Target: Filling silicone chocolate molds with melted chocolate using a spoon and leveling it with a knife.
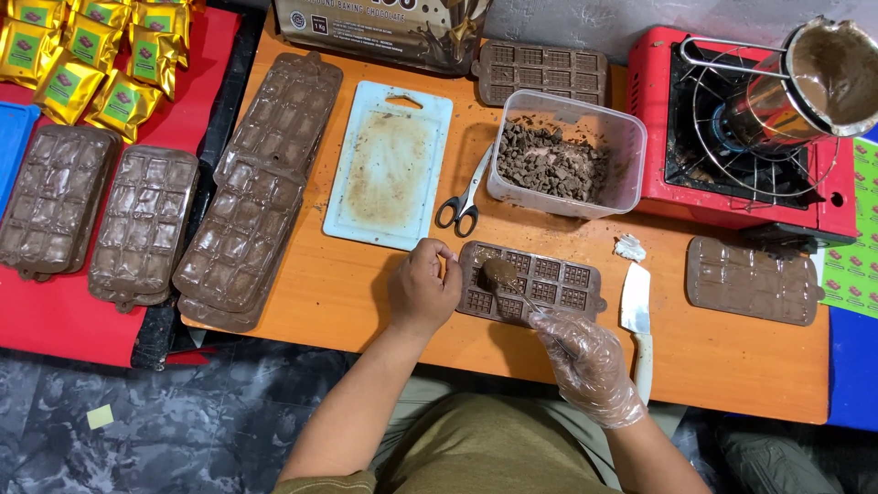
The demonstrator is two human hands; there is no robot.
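My right hand [585, 366], in a clear plastic glove, is closed round the handle of a spoon [508, 280]. The handle runs up toward 10 o'clock from the glove, and the chocolate-laden bowl sits over the left half of the brown chocolate mould [540, 284]. The wrist is bent slightly inward, forearm coming up from 5 o'clock.

My left hand [422, 291] is bare and loosely curled, fingertips touching the mould's left short edge as if pinning it; it is the nearer hand to the mould, lying just at its 9 o'clock. The forearm slants in from 7 o'clock.

The mould lies flat on the orange table [366, 302] with its long axis running 9 to 3, tilted a little clockwise, directly between my hands and slightly ahead of both.

Outward from there: a white-bladed knife [637, 320] lies just at the mould's 3 o'clock, pointing toward 12. A filled mould [752, 280] rests farther at 3. At 12 sits a clear tub of chopped chocolate [562, 155], with scissors [465, 203] and a stained cutting board [389, 165] toward 10 and 11. At 1 o'clock a red stove [654, 110] carries a metal pot [805, 82] of melted chocolate.
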